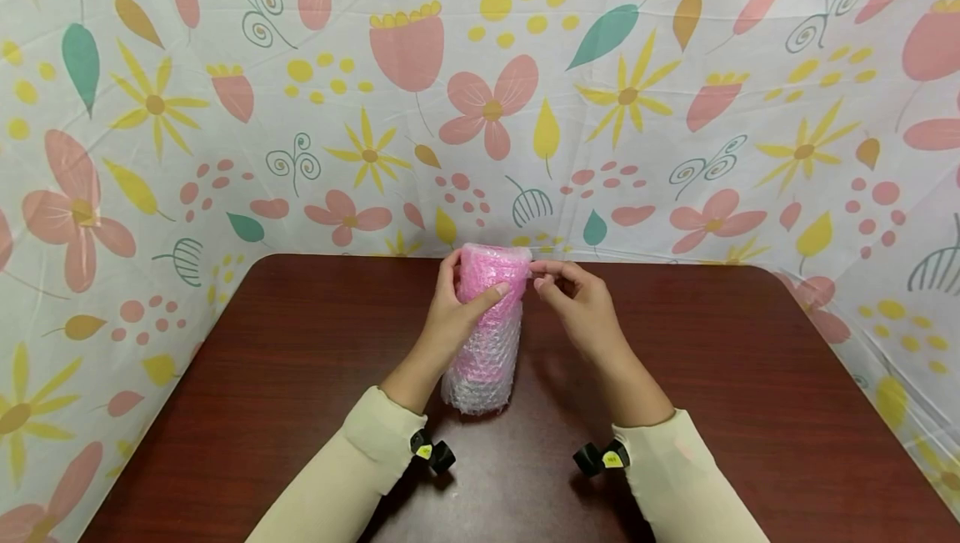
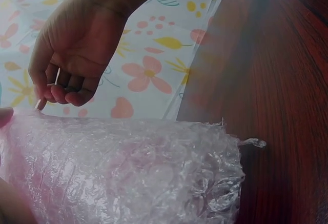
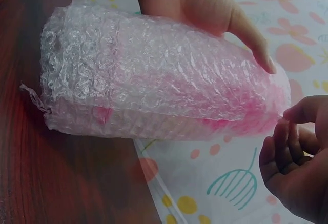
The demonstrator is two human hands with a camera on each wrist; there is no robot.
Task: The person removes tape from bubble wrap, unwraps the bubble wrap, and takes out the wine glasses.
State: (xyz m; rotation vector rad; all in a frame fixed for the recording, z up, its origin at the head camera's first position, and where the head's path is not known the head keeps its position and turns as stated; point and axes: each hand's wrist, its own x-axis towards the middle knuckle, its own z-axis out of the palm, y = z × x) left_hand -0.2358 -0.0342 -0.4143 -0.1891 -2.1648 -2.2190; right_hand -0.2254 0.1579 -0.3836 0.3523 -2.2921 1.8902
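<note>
A pink object in clear bubble wrap (image 1: 483, 351), shaped like a tall cylinder, is held over the table with its pink end up and away from me. My left hand (image 1: 457, 309) grips its upper part, thumb across the front and fingers round the far left side. At the upper right edge, my right hand (image 1: 581, 305) pinches the edge of the wrap between thumb and index finger, its other fingers curled, as the right wrist view shows. The wrap hides what is inside. From the lower end sticks a small twisted wisp of plastic (image 2: 253, 142).
The dark reddish-brown table (image 1: 300, 409) has rounded back corners. Right behind it hangs a white cloth (image 1: 420, 168) printed with flowers and leaves, which also runs down both sides. A small black device sits on each cream sleeve (image 1: 352, 460).
</note>
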